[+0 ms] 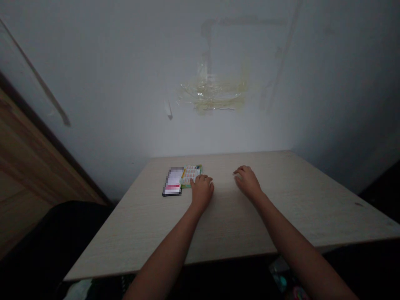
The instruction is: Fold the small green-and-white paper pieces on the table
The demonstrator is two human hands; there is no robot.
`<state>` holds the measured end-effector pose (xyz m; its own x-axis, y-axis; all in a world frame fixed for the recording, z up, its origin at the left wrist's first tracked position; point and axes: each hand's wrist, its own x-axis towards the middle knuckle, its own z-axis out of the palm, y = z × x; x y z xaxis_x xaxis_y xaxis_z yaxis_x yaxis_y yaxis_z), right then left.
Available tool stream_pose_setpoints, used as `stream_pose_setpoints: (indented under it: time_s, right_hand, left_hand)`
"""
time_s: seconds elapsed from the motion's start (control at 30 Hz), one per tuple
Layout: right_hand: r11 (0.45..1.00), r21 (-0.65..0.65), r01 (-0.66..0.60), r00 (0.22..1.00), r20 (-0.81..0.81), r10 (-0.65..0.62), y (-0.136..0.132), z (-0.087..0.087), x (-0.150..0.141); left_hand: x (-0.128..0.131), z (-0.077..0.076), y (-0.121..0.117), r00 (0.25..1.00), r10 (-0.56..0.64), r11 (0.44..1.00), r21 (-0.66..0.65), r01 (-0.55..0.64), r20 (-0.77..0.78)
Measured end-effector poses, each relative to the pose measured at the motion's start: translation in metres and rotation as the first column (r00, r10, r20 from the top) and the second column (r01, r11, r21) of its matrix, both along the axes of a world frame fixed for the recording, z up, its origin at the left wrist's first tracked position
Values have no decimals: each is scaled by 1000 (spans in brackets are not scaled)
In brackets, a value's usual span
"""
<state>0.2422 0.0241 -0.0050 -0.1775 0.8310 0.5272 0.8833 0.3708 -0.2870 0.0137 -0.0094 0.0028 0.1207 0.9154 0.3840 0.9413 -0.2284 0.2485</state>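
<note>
My left hand (203,191) rests at the lower right corner of a small printed card or booklet (189,175) with rows of little pictures and a green edge. Its thumb and fingers are apart, and the fingertips seem to touch or hover just over the card's edge. Left of the card, touching or slightly overlapping it, lies a phone (173,182) with a dark rim, its lit screen pixelated. Some way to the right, my right hand (248,181) is low over the table, loosely bent, fingers spread from the thumb, holding nothing.
The pale wooden table (225,225) meets a grey wall (125,83) at its back edge. Yellowed clear tape (215,93) clings to the wall. Brown wooden panelling (28,166) stands at the left, above a dark shape (62,233). Dim colourful items (283,279) show below the front edge.
</note>
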Motion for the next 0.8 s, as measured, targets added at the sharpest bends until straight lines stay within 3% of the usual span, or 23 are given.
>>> stream_pose_setpoints:
  time_s: [0.2, 0.5, 0.8]
  right_hand:
    - [960, -159, -232, 971, 24, 239, 2, -19, -17]
    - [930, -260, -261, 965, -61, 254, 5, -21, -14]
    - [925, -271, -265, 964, -84, 252, 3, -20, -13]
  left_hand:
    - [-6, -7, 8, 988, 124, 992, 20, -123, -94]
    - [-10, -11, 10, 970, 200, 979, -8, -203, -139]
    - [-11, -4, 6, 979, 166, 986, 20, -164, -121]
